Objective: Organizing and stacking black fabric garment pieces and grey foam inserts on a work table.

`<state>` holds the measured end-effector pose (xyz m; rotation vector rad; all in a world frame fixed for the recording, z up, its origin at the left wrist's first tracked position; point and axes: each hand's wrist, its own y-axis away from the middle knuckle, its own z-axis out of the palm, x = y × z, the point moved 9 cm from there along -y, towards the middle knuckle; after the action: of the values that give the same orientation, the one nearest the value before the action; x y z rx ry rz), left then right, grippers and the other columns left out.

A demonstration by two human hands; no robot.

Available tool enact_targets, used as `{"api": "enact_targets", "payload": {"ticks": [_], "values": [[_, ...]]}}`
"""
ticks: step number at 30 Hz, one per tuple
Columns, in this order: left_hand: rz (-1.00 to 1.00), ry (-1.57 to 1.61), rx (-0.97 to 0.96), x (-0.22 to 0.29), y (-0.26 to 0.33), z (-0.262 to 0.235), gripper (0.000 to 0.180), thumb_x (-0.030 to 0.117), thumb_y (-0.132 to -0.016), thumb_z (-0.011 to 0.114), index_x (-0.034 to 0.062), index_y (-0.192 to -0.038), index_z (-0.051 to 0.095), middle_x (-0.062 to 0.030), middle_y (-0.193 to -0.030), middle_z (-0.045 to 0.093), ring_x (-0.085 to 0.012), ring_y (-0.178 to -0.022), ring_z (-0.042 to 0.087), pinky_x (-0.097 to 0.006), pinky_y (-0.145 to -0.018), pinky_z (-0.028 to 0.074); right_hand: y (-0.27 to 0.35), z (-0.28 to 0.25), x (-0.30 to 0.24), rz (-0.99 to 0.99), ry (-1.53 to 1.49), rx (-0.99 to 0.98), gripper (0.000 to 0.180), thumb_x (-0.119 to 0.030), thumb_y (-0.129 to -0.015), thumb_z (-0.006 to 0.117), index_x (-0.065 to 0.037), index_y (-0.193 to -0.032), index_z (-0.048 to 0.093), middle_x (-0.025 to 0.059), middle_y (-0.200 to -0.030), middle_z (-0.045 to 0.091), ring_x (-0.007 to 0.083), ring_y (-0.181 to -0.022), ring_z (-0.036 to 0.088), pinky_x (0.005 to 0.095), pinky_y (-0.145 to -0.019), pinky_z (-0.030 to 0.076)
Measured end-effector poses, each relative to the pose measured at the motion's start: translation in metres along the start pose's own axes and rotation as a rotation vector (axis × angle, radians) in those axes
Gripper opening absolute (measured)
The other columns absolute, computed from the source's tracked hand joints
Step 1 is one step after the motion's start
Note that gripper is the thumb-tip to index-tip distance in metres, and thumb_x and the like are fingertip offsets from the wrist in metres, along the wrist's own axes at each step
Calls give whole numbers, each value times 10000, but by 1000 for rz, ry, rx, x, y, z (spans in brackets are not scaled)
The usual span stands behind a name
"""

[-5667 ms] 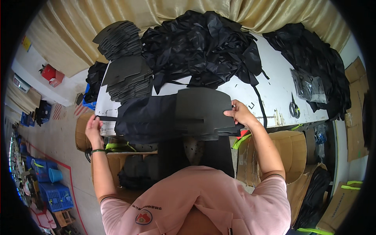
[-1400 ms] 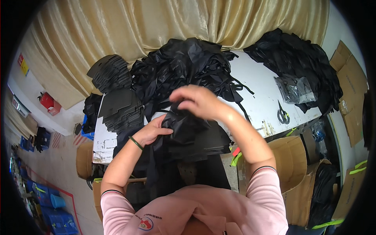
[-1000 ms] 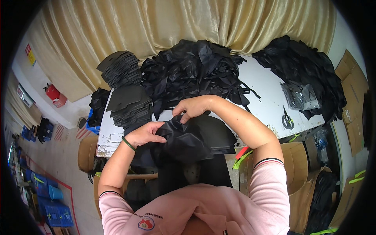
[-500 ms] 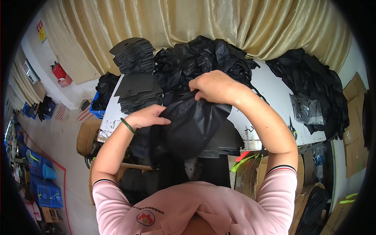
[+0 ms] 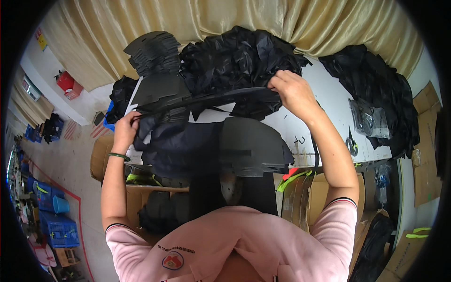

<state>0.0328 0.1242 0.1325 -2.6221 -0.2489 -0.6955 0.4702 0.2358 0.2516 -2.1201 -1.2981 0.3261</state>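
A black fabric piece (image 5: 216, 98) is stretched nearly edge-on between my two hands above the table. Its left end is pinched in the fingers of my left hand (image 5: 126, 131), which has a green bangle at the wrist. My right hand (image 5: 293, 91) is closed on the other end, higher and farther away, beside the big heap of crumpled black fabric (image 5: 235, 58). Nearer to me lies a stack of dark, round-topped flat panels (image 5: 253, 143) at the table's front edge. Dark fabric (image 5: 183, 141) is spread to the left of that stack.
Two stacks of dark flat panels (image 5: 155, 51) stand at the back left. Another black heap (image 5: 376, 98) and a clear plastic bag (image 5: 369, 120) lie at the right of the white table (image 5: 305, 136), near scissors (image 5: 351, 143). Cardboard boxes (image 5: 324, 192) stand below. A curtain (image 5: 211, 16) hangs behind.
My hands have moved apart, the left outward and away from me, the right to the right. The bunched black fabric is now drawn out between them, uncovering the round-topped panel stack.
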Motion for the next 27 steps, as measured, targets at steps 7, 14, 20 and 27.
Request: {"api": "enact_targets", "payload": {"ticks": [7,14,20,27], "values": [[21,9,137,-3,65,29,327,-81,-793,566,88,-1055,662,-140,-1020,684,-316,-957,660,-355,-844,508,110,10,-22,91,-59,-134,188,38,-664,611,-75,-813,626,50,-782,518,237,-789,529,352,-676,419],[-105,-11,-136,-27,127,122,467,-96,-727,562,94,-1147,634,-186,-1030,658,-369,-961,633,-375,-855,497,199,48,-44,173,-129,-335,223,-12,-630,630,-86,-834,681,41,-796,535,221,-810,537,325,-736,429],[-137,550,-197,-5,119,98,569,45,-820,652,49,-1362,479,-128,-1371,527,-227,-1259,496,-333,-1056,348,183,47,-26,378,-383,-609,260,-13,-713,687,-37,-971,700,111,-902,651,304,-895,596,387,-773,473],[450,159,-317,178,94,90,478,194,-809,696,72,-1250,558,-150,-1161,612,-317,-960,597,-393,-844,486,21,115,-100,356,-1030,-309,322,-136,-950,554,-5,-1244,559,125,-1070,673,197,-956,648,305,-854,498]]}}
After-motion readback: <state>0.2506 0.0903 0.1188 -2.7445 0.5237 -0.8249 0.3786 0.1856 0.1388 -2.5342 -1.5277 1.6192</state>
